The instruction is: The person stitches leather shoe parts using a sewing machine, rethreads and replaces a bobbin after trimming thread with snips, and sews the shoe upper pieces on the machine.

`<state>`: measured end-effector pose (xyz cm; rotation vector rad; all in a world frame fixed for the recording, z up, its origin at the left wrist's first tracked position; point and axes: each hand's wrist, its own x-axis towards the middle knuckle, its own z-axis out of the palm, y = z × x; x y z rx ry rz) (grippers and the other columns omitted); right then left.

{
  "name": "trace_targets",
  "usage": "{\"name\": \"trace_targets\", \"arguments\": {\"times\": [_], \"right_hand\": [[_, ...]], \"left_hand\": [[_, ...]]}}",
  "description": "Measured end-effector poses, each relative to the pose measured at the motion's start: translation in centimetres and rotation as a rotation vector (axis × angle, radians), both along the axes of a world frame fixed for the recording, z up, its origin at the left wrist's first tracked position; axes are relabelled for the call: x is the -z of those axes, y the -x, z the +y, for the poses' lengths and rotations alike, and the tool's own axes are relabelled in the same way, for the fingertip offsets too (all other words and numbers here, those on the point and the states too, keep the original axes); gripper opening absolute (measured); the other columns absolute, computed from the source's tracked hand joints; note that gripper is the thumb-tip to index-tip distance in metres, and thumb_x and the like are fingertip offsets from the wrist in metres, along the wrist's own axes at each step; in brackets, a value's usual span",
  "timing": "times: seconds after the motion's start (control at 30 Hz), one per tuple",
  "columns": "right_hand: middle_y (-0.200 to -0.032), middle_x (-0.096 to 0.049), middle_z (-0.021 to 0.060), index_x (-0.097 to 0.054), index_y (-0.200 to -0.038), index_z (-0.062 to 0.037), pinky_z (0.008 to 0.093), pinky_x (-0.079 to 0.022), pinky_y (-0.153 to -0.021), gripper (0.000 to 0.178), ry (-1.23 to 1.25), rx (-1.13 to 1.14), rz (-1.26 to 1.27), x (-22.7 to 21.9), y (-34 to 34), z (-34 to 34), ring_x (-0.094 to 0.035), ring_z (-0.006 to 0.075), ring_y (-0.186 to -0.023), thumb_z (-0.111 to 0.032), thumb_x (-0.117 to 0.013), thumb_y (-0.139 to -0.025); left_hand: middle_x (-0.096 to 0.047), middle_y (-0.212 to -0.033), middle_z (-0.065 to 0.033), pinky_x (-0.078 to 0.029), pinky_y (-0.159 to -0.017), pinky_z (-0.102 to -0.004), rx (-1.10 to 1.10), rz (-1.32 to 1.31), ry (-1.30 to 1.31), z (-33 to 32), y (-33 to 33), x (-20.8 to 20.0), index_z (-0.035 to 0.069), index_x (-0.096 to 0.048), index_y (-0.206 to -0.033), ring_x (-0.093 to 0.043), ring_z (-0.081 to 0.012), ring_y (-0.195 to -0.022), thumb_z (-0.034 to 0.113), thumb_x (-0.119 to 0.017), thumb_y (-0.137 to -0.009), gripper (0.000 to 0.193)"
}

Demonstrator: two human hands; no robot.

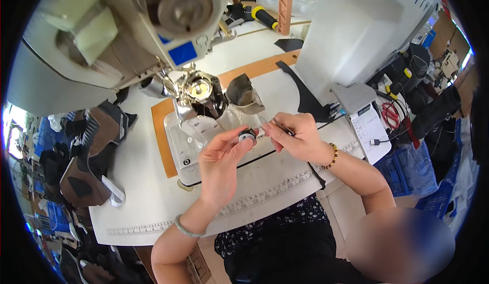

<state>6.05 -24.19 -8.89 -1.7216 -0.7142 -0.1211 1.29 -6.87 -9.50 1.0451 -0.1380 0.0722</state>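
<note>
- Two hands meet just in front of the sewing machine (196, 98), above the white table (137, 182).
- The left hand (220, 164) pinches a small round bobbin (247, 136) between thumb and fingertips, holding it up beside the machine's base.
- The right hand (295, 136) is closed around a thin metal tool (277, 125), its tip aimed at the bobbin.
- A dark leather piece (244, 94) sits just right of the machine's needle area.
- The step in hand looks like picking at or threading the bobbin; the next move likely calls for a steady, fine tip.
</note>
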Motion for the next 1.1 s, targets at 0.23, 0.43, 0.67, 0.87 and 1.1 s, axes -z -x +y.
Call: {"name": "trace_targets", "arguments": {"times": [0.23, 0.43, 0.67, 0.87, 1.1], "right_hand": [[-0.068, -0.061, 0.0098, -0.062, -0.085, -0.0037, 0.0272, -0.044, -0.048, 0.01, 0.154, -0.026, -0.466, 0.5, -1.2, -0.4, -0.058, 0.0248, -0.054, -0.005, -0.062, -0.076], [-0.06, -0.058, 0.0095, -0.062, -0.082, -0.0036, 0.0259, -0.042, -0.046, 0.007, 0.236, -0.086, -0.181, -0.5, -0.6, -0.6, -0.057, 0.0192, -0.049, -0.01, -0.062, -0.079], [-0.05, -0.049, 0.0056, -0.06, -0.077, -0.0039, 0.0249, -0.037, -0.042, 0.014, 0.186, 0.031, -0.056, -0.6, -0.2, -0.7, -0.053, 0.0097, -0.044, -0.016, -0.061, -0.083], [-0.056, -0.056, 0.0076, -0.059, -0.082, -0.0043, 0.0264, -0.043, -0.045, 0.005, 0.219, -0.197, -0.345, 0.8, 0.2, 0.2, -0.057, 0.017, -0.047, -0.007, -0.061, -0.078], [-0.06, -0.056, 0.0072, -0.058, -0.086, -0.0052, 0.0324, -0.045, -0.047, 0.022, 0.236, -0.204, -0.609, 1.6, 0.2, 0.4, -0.057, 0.0244, -0.052, 0.003, -0.064, -0.066]], "left_hand": [[-0.065, -0.092, -0.0118, -0.049, -0.067, -0.0249, 0.257, 0.185, -0.161, 1.1, -0.8, -1.0, -0.004, -0.059, -0.104, -0.059, -0.0125, -0.074, 0.002, -0.063, -0.081, 0.024], [-0.064, -0.094, -0.0145, -0.049, -0.067, -0.0253, 0.356, 0.167, -0.348, 1.3, -0.5, -1.7, -0.004, -0.057, -0.098, -0.058, -0.0137, -0.074, -0.004, -0.059, -0.08, 0.018], [-0.063, -0.098, -0.0077, -0.048, -0.076, -0.025, 0.167, -0.041, -0.215, 1.9, -0.6, -1.0, -0.002, -0.058, -0.107, -0.059, -0.0132, -0.082, 0.001, -0.064, -0.08, 0.028], [-0.062, -0.099, -0.0078, -0.045, -0.084, -0.0298, 0.183, -0.047, 0.157, 1.1, -0.6, -1.2, 0.0, -0.056, -0.112, -0.058, -0.0162, -0.093, 0.009, -0.056, -0.088, 0.025], [-0.059, -0.09, -0.0057, -0.045, -0.075, -0.0269, 0.326, 0.031, 0.283, 1.1, 0.1, -1.7, 0.001, -0.049, -0.119, -0.056, -0.015, -0.08, 0.016, -0.047, -0.094, 0.03]]}}
